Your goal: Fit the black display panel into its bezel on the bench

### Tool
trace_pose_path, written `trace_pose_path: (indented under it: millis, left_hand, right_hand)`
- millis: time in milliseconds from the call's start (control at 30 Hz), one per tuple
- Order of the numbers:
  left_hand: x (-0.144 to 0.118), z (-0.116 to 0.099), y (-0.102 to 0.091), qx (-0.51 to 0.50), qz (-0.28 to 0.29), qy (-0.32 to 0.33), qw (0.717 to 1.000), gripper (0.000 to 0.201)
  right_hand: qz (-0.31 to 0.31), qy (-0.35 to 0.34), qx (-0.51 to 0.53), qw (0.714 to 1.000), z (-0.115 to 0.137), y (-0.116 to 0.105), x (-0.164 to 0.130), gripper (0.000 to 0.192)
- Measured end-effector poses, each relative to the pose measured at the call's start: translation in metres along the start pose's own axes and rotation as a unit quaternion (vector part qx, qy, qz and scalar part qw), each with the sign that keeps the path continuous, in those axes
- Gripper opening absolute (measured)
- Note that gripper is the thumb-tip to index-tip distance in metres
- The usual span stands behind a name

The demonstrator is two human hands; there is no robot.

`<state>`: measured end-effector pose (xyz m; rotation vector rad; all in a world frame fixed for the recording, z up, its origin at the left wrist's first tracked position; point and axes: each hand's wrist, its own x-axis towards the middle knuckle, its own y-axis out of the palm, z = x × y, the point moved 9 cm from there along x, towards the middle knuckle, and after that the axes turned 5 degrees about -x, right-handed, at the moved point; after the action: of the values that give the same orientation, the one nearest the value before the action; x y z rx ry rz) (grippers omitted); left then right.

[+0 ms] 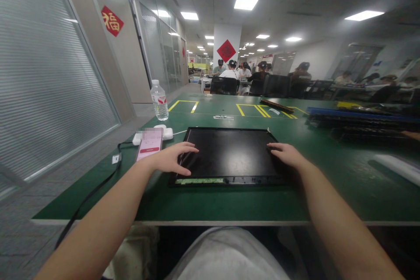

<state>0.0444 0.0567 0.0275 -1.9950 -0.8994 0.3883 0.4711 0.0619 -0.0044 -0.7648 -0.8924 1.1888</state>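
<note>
A black flat display panel (229, 153) lies on the green table (223, 205) in front of me, with a green circuit strip (198, 181) along its near edge. Over the panel's left side is my left hand (170, 157), thumb and fingers spread apart. At the right edge rests my right hand (287, 154), its fingers stretched toward the panel's upper right corner. Neither hand visibly grips anything; whether the fingertips press on the panel I cannot tell.
Left of the panel are a phone (149, 143), white plugs (167, 133) with a black cable (95, 194), and a water bottle (159, 101). A dark strip (277, 105) lies at the back. Stacked dark and blue long parts (354, 118) stand at right, near a white roll-like object (398, 168). People sit beyond.
</note>
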Motion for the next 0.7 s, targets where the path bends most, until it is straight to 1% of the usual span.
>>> trace_pose_path:
  millis: [167, 333, 533, 700]
  left_hand:
    - [0.000, -0.004, 0.001, -0.015, 0.011, 0.004, 1.000, 0.081]
    - [0.000, -0.009, 0.003, -0.009, 0.019, 0.025, 0.999, 0.080]
    - [0.000, -0.018, 0.004, 0.000, 0.018, 0.058, 0.998, 0.074]
    - [0.000, -0.023, 0.005, 0.001, 0.018, 0.070, 0.997, 0.072]
  right_hand:
    - [0.003, -0.001, 0.004, 1.000, -0.002, 0.002, 0.001, 0.030]
    - [0.007, 0.000, 0.003, 1.000, -0.003, 0.003, 0.001, 0.030]
    - [0.020, -0.002, -0.023, 1.000, 0.003, 0.001, 0.000, 0.029]
    - [0.021, -0.003, -0.025, 0.999, 0.003, 0.000, 0.000, 0.029]
